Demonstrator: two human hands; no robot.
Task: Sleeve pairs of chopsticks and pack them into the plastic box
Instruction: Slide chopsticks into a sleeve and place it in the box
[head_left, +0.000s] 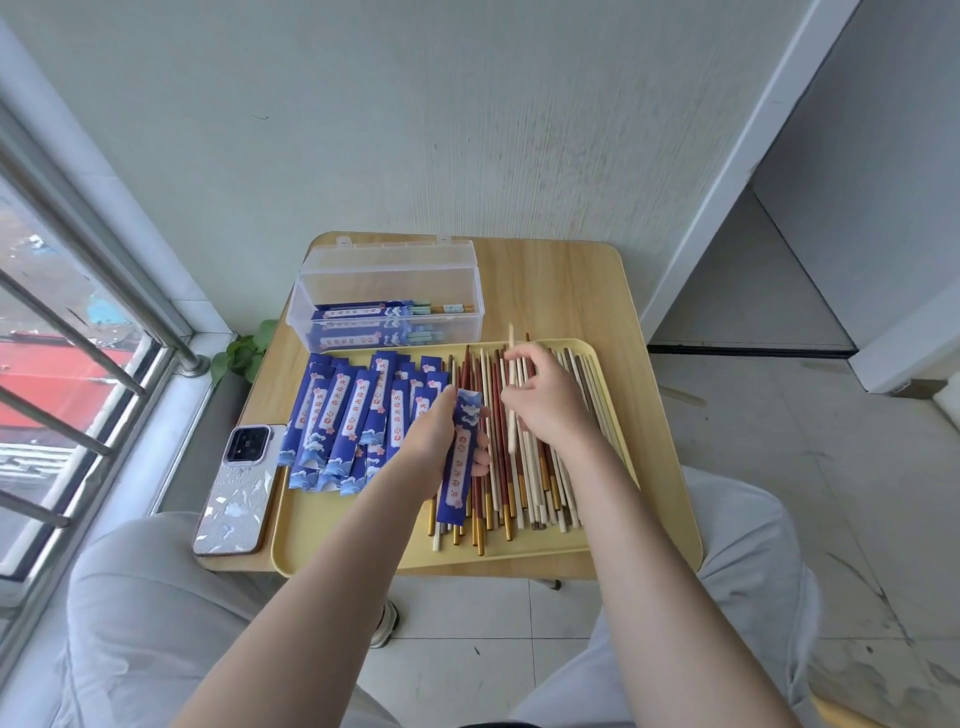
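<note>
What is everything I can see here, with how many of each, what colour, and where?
plastic box: one, clear, lid open, back of table, some sleeved pairs inside
table: one, light wood
tray: one, yellow, on table
empty sleeves: a pile, blue, left of tray
loose chopsticks: many, cream, red, brown, right of tray
phone: one, silvery case, table's left edge
plant: one, green, by window
left hand: holds one blue sleeve
right hand: holds one cream chopstick
</note>
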